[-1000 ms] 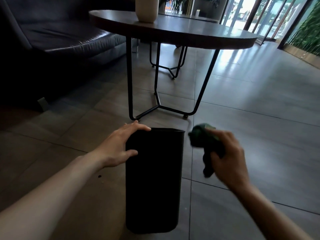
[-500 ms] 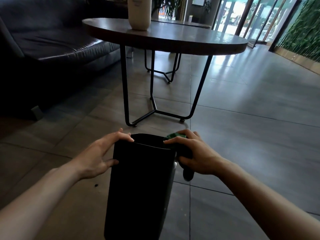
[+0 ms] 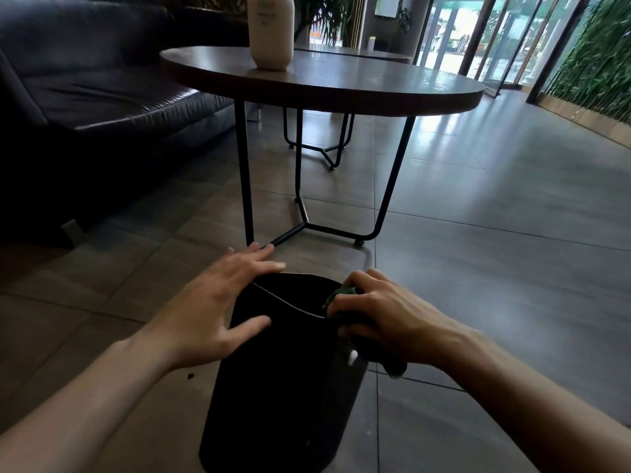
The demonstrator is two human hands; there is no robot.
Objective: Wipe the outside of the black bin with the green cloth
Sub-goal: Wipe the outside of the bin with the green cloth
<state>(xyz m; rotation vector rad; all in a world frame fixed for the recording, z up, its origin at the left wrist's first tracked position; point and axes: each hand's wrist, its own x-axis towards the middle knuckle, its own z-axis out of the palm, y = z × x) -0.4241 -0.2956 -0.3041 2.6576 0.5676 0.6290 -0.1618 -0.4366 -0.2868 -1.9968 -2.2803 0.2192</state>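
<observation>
The black bin is seen standing on the tiled floor at 6 o'clock, tilted. Open floor is left at 3 o'clock; at 12 o'clock the round desk, carrying a pale bottle, is set on thin legs, and a dark sofa is placed at 10 o'clock. The left hand is laid flat, its grip released, on the bin's left rim. The green cloth is clenched in the right hand against the right rim. The bin's inside cannot be made out.
</observation>
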